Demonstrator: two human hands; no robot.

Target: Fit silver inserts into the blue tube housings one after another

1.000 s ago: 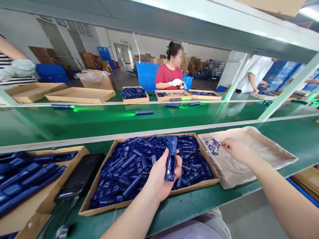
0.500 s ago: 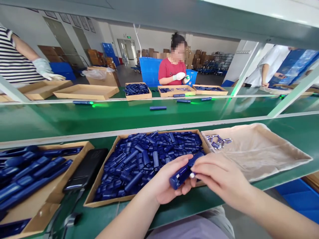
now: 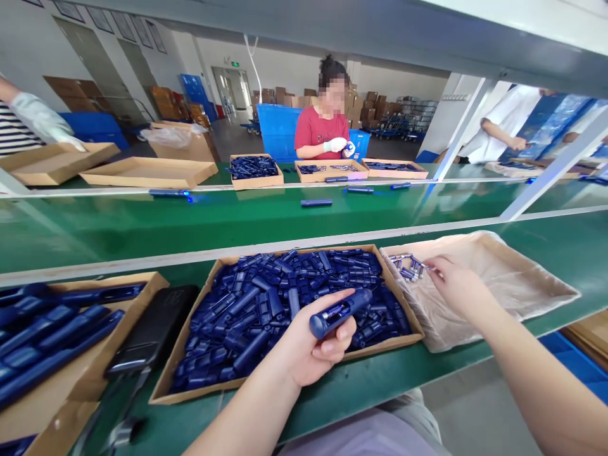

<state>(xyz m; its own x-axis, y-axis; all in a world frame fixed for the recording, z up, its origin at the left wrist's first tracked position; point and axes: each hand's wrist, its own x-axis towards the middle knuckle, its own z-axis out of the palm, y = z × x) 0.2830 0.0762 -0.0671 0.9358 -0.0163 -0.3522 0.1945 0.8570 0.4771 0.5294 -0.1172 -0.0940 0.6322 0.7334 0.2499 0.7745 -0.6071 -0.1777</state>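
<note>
A dark blue plastic tube lies across my left hand, gripped between thumb and curled fingers. Its side has an open battery slot facing up, with something shiny inside. My right hand reaches over the cloth-lined tray, thumb and fingertips pinched on a small battery beside a little heap of loose batteries. Under and behind my left hand stands a cardboard tray, heaped with small blue plastic covers.
At left, another cardboard tray holds longer blue casings, with a black power bank alongside. Several blue tubes lie on the green conveyor belt. Across it, a gloved person in red handles a lit piece.
My right hand has left the tube and moved right to the batteries. My left hand still holds the tube, shifted slightly left. Lights on the belt's tubes turned from green to blue.
</note>
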